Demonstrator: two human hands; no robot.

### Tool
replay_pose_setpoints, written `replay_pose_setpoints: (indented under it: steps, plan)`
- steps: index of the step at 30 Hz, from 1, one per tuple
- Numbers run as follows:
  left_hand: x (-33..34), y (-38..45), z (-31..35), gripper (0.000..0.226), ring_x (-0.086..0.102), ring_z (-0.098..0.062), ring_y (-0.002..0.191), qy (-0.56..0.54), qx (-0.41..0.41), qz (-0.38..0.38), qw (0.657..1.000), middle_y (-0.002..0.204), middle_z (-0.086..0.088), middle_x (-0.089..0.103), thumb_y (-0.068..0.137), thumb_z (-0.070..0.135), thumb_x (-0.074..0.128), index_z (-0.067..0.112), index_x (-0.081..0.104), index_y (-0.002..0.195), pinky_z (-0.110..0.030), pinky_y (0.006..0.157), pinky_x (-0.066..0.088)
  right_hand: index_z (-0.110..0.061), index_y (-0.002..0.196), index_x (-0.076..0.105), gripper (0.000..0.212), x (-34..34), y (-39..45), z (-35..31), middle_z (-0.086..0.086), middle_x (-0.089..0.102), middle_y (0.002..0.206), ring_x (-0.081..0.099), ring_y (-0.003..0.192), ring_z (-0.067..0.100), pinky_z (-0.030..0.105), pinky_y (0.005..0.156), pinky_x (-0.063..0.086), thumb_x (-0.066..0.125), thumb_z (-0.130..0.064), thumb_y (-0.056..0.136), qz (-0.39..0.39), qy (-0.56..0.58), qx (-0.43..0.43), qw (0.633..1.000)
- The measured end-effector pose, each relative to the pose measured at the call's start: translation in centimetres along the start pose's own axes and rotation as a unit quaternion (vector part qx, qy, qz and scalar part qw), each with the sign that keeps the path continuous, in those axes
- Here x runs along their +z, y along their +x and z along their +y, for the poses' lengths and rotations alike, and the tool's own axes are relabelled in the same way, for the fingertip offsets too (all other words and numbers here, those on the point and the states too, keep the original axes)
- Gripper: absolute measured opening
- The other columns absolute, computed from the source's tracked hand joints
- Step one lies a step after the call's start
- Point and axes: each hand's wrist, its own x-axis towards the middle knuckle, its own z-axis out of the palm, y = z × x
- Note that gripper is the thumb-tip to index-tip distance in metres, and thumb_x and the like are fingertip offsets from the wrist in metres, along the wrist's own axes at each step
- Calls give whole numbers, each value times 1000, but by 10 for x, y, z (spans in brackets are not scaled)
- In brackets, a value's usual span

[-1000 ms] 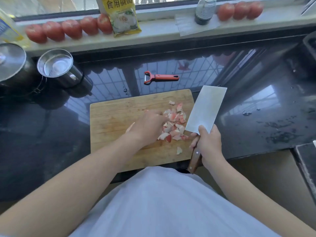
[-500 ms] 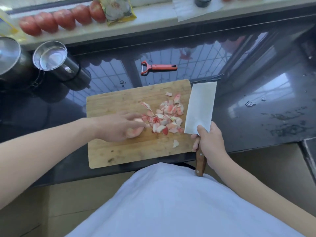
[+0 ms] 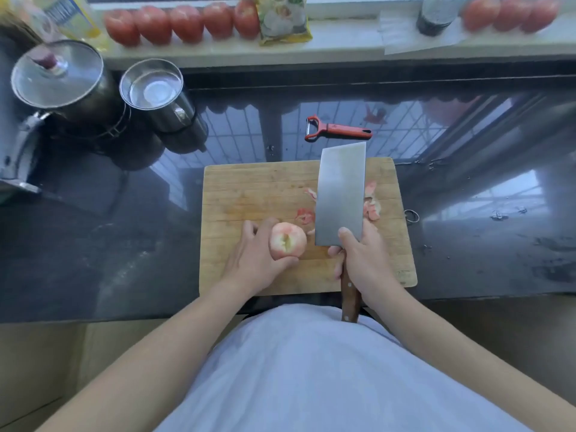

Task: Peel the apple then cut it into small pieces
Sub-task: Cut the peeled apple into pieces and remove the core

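Gone is the chopped pile: the left hand (image 3: 252, 260) is now gripping a peeled apple (image 3: 287, 241) on the cutting board (image 3: 249, 188), while the cleaver (image 3: 340, 194), clasped by the right hand (image 3: 364, 260), is hovering at its 3 o'clock, blade pointing toward 12.

A single head-worn camera looks steeply down from close above the cutting board (image 3: 265, 188). It faces the windowsill (image 3: 343, 42) across the dark counter (image 3: 467, 244). No second view overlaps.
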Motion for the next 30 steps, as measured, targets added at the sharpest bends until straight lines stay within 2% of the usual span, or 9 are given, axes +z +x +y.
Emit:
replay_pose_setpoints:
  steps: [3, 5, 7, 10, 13, 15, 19, 24, 30]
  plan:
    - [11, -2, 2, 75, 57, -21, 103, -41, 5, 37, 998, 119, 7, 49, 72, 61, 82, 33, 40, 128, -43, 85, 53, -17, 108, 53, 14, 20, -8, -6, 15, 64, 79, 57, 47, 24, 32, 45, 50, 41, -14, 102, 11, 6, -13, 1000]
    - [19, -4, 5, 71, 59, -20, 98, -88, -1, 66, 994, 112, 7, 57, 73, 64, 80, 36, 39, 123, -45, 81, 55, -17, 108, 53, 13, 31, -10, -4, 16, 65, 86, 67, 59, 23, 42, 61, 61, 42, -16, 101, 23, 9, -19, 1000]
    - [22, -5, 6, 68, 58, -18, 98, -118, -10, 79, 990, 112, 8, 57, 72, 65, 80, 39, 42, 122, -42, 82, 54, -24, 107, 53, 14, 36, -10, 2, 12, 67, 95, 72, 75, 23, 52, 77, 60, 43, -28, 99, 38, -21, -38, 998]
    - [15, -2, 2, 67, 58, -18, 108, -166, -47, 49, 984, 122, 7, 52, 73, 60, 80, 44, 49, 130, -41, 92, 52, -33, 101, 54, 17, 37, -11, 6, -4, 68, 96, 69, 89, 17, 55, 85, 55, 41, -42, 94, 45, -73, -57, 995]
    - [11, -3, -1, 69, 57, -18, 108, -184, -80, 24, 979, 125, 6, 44, 73, 57, 81, 44, 50, 133, -41, 100, 50, -24, 107, 56, 14, 41, -13, 5, 1, 68, 103, 68, 91, 16, 48, 84, 58, 43, -25, 100, 44, -41, -77, 995]
    - [9, -2, -1, 69, 57, -17, 109, -190, -86, 17, 978, 124, 6, 42, 73, 58, 81, 43, 49, 133, -39, 99, 49, -25, 108, 57, 17, 45, -13, 4, 1, 69, 103, 69, 90, 18, 46, 83, 59, 43, -16, 102, 41, -25, -84, 995]
    - [7, -4, -1, 70, 55, -13, 108, -198, -72, 6, 978, 124, 6, 40, 78, 57, 77, 44, 45, 139, -35, 95, 48, -46, 102, 54, 23, 52, -9, 6, -11, 70, 94, 70, 85, 12, 58, 83, 54, 43, -26, 98, 43, -58, -86, 994]
    - [10, -11, 0, 68, 53, -11, 110, -209, -74, 17, 975, 124, 5, 40, 80, 52, 77, 38, 46, 138, -30, 88, 45, -39, 97, 52, 12, 55, -6, 12, -10, 70, 88, 71, 82, 14, 61, 83, 52, 44, -31, 97, 41, -54, -81, 994]
    - [17, -14, 7, 88, 51, -16, 105, -182, -78, 12, 980, 123, 3, 33, 80, 58, 78, 42, 29, 152, -30, 86, 40, -55, 93, 54, 35, 56, -9, 10, -12, 68, 95, 72, 88, 7, 62, 86, 52, 43, -22, 100, 42, -38, -76, 996]
